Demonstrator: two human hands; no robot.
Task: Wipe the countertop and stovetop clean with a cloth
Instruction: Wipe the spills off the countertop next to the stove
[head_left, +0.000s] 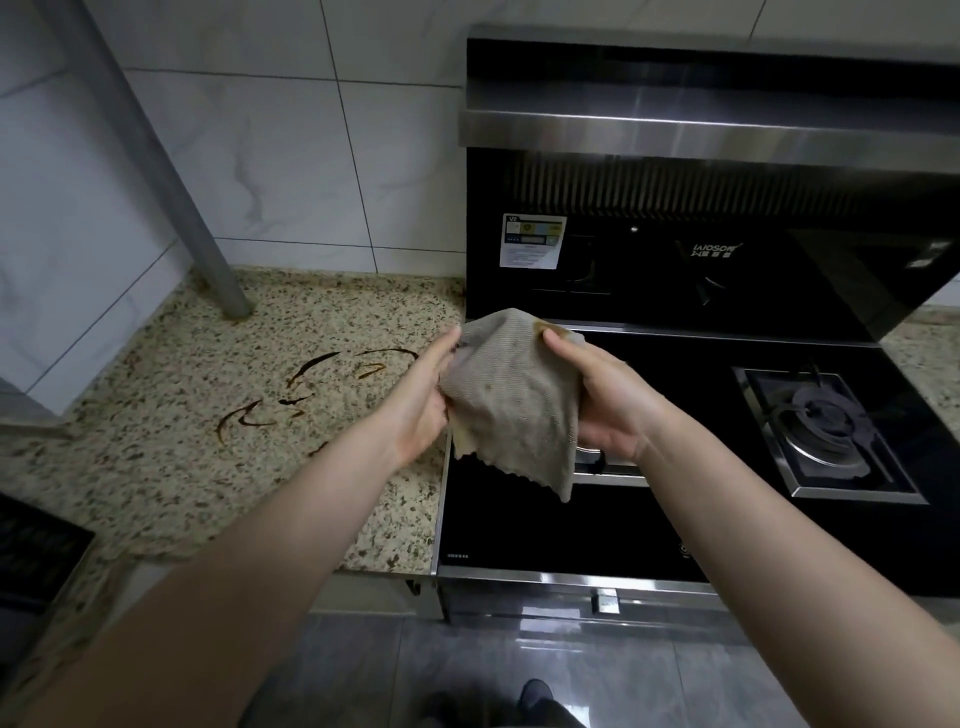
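I hold a grey-beige cloth (511, 400) up in the air between both hands, over the seam where the countertop meets the stove. My left hand (423, 400) grips its left edge, and my right hand (602, 400) grips its right side with the thumb on top. The cloth has brown stains near its top and hangs down with a scalloped lower edge. Dark brown sauce streaks (311, 395) lie on the speckled granite countertop (156, 457) to the left. The black glass stovetop (545, 530) lies below the cloth.
A gas burner (826, 421) with a metal frame sits on the stove's right. A range hood panel (701, 135) rises behind it. A grey pipe (156, 156) runs down to the counter's back left. A dark object (36, 556) lies at the counter's left edge.
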